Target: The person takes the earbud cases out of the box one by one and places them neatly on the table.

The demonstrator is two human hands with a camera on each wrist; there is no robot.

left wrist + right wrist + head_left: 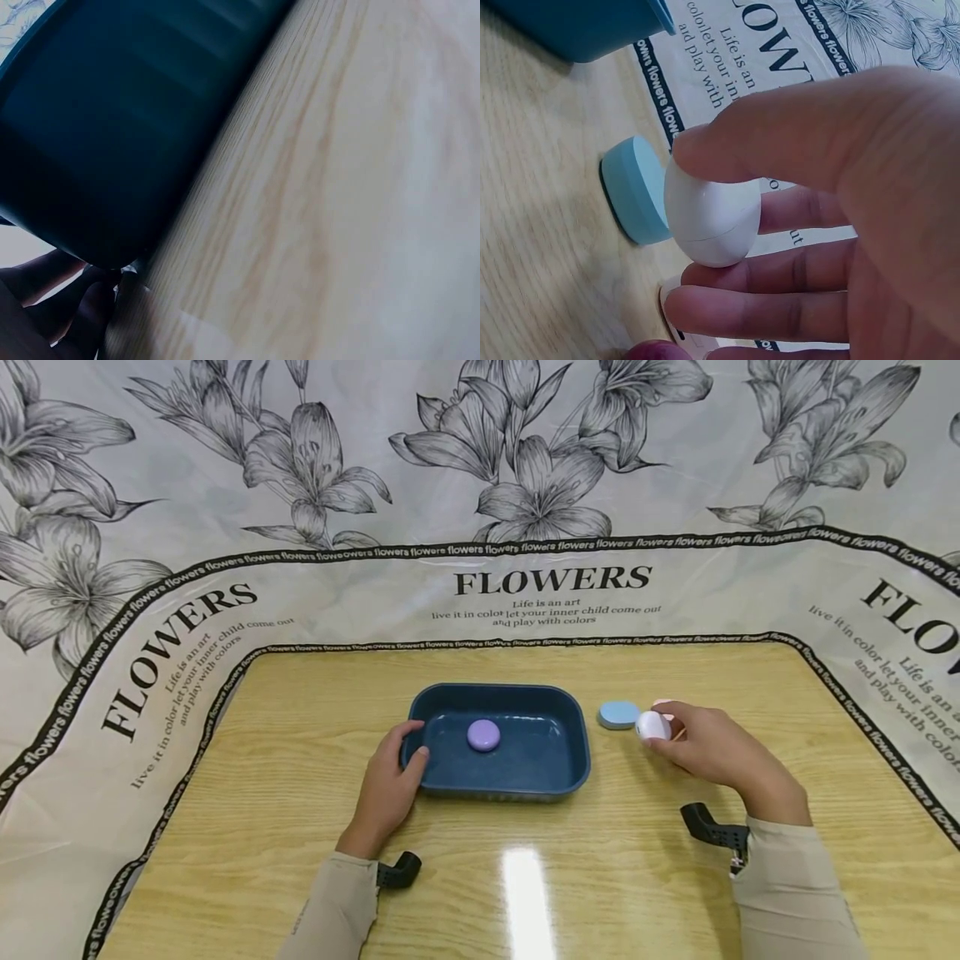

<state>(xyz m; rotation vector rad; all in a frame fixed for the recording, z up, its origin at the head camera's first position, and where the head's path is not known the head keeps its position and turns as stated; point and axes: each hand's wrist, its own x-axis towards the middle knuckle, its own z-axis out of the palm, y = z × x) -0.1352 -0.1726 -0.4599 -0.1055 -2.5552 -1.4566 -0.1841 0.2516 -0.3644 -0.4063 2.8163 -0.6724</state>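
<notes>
My left hand [388, 783] grips the left end of a dark blue rectangular basin [495, 792], thumb over the rim. In the left wrist view its fingers curl at the basin's corner. A round, flattened lilac case [483, 735] lies inside the basin. Right of the basin, my right hand [708, 745] pinches a small white egg-shaped case [711, 214] with a thin seam, between thumb and fingers. Just left of it, a light blue oval case [618, 715] rests on the table. Something pale pink [662, 702] is mostly hidden behind the right hand.
A dark red rounded thing [657, 351] shows partly at the bottom of the right wrist view. The wooden table [300, 710] is bordered by a white flower-printed cloth [360, 597] at the back and sides.
</notes>
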